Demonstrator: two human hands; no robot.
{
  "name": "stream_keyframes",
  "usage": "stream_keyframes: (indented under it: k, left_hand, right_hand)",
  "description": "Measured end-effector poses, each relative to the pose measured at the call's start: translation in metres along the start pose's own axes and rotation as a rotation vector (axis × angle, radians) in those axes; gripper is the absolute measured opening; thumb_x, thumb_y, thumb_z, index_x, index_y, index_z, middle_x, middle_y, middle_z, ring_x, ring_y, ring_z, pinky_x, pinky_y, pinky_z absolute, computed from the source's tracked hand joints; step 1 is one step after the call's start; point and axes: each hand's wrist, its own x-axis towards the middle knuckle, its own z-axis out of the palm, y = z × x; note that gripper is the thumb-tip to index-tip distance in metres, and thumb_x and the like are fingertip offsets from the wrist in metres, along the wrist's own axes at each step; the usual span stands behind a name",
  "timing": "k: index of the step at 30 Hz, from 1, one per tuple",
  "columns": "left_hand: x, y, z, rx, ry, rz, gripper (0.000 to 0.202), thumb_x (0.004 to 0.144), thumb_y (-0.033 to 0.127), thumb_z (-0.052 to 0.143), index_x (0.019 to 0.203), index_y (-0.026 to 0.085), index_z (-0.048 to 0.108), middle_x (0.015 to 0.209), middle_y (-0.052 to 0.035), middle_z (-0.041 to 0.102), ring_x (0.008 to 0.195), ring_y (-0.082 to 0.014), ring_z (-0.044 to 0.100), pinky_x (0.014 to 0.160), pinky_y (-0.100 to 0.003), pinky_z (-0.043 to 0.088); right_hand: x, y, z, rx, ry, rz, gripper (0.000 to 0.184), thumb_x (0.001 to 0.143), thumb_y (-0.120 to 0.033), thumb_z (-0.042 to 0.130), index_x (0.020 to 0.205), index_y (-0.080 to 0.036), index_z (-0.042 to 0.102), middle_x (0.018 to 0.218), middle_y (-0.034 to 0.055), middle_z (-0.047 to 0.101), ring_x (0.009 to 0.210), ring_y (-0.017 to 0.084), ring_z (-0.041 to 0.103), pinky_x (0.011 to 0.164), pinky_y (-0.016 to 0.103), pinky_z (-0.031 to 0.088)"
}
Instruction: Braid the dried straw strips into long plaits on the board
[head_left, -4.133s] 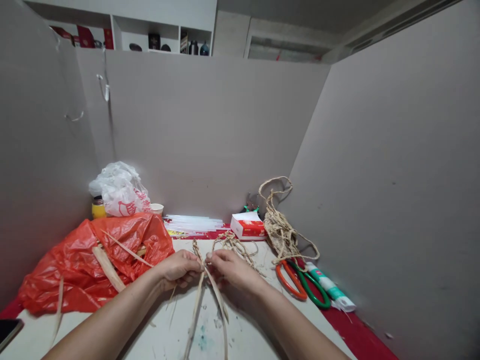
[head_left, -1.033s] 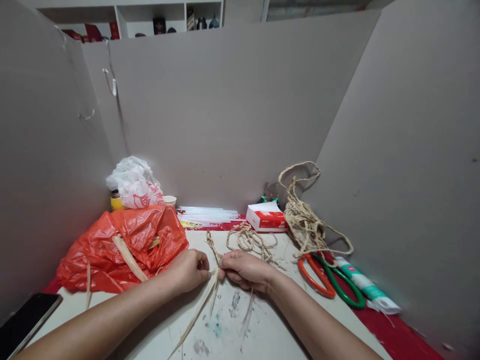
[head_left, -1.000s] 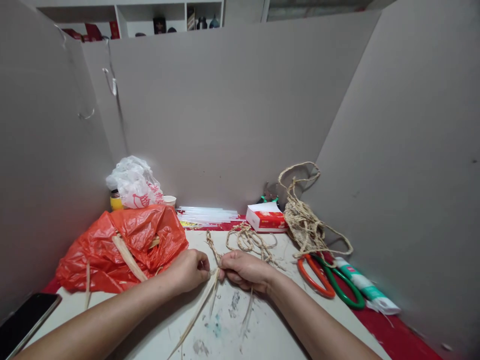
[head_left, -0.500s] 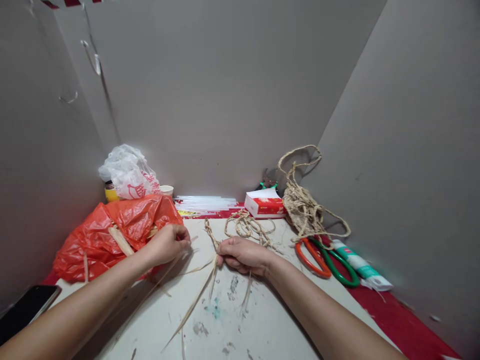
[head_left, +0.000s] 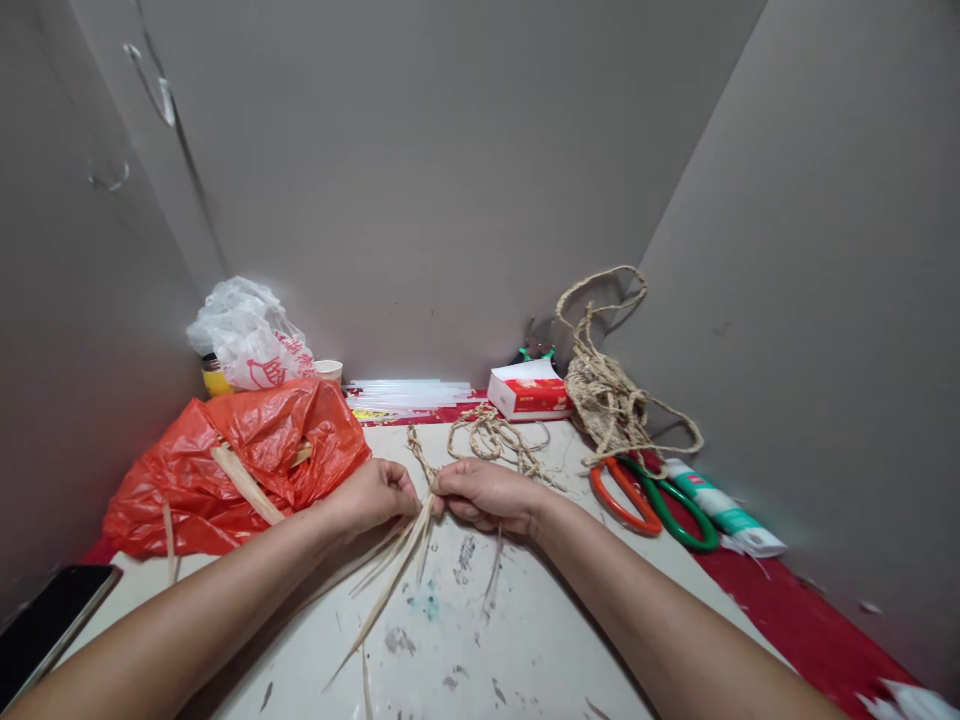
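Observation:
A short length of braided straw cord (head_left: 420, 452) lies on the white board, its loose pale strands (head_left: 390, 600) fanning toward me. My right hand (head_left: 487, 495) is closed in a pinch on the cord where braid and strands meet. Close beside it, my left hand (head_left: 379, 495) is also closed, thumb and fingers pinching fibre strands whose tails trail below and behind it. The two sets of fingertips nearly meet. Beyond my right hand rests a loose coil of thin braided cord (head_left: 491, 440).
Left is a red plastic bag (head_left: 247, 470) with straw strips, and a phone (head_left: 56, 625). At the back stand a white bag (head_left: 251, 335), clear sticks (head_left: 409, 393) and a red-white box (head_left: 529, 390). Right are a rope bundle (head_left: 611, 400), orange-and-green-handled scissors (head_left: 679, 515) and a tube (head_left: 724, 510).
My left hand has moved right, bringing its strands up to my right hand at the cord. My right hand keeps its pinch. The camera view has shifted slightly.

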Motion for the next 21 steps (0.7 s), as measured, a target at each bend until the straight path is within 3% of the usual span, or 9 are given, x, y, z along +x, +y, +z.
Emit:
stream_keyframes:
  k: [5,11,18,21]
  left_hand:
    - [0.002,0.002,0.001,-0.190,-0.075,-0.049,0.030,0.052,0.019,0.067,0.078,0.016,0.054,0.052,0.0060,0.054,0.045,-0.0066,0.043,0.047,-0.019,0.030]
    - [0.003,0.008,0.001,-0.123,-0.092,-0.073,0.023,0.052,0.026,0.070,0.067,0.012,0.059,0.057,0.0028,0.055,0.050,-0.0066,0.044,0.049,-0.021,0.036]
    - [0.006,0.013,-0.001,0.018,-0.051,-0.131,0.020,0.053,0.021,0.067,0.067,0.015,0.055,0.045,0.0079,0.046,0.038,-0.0026,0.032,0.038,-0.017,0.018]
    - [0.007,0.015,-0.003,-0.046,-0.107,-0.149,0.026,0.053,0.023,0.069,0.073,0.016,0.053,0.047,0.0063,0.051,0.039,-0.0048,0.040,0.038,-0.016,0.024]
  right_hand:
    - [0.001,0.001,-0.001,-0.008,-0.010,-0.012,0.018,0.076,-0.023,0.044,0.068,-0.014,0.057,0.035,-0.0095,0.030,0.030,0.004,0.016,0.028,0.016,0.012]
    - [-0.001,-0.001,0.000,-0.002,-0.008,-0.006,0.016,0.075,-0.021,0.043,0.066,-0.015,0.055,0.035,-0.0096,0.031,0.029,0.004,0.015,0.028,0.016,0.011]
    - [-0.001,-0.001,-0.001,-0.003,-0.021,-0.034,0.018,0.076,-0.021,0.043,0.067,-0.014,0.057,0.035,-0.0095,0.030,0.029,0.004,0.017,0.028,0.017,0.012]
    - [-0.001,-0.002,-0.001,-0.010,-0.022,-0.034,0.018,0.076,-0.021,0.043,0.067,-0.014,0.056,0.035,-0.0096,0.030,0.030,0.004,0.017,0.028,0.017,0.011]
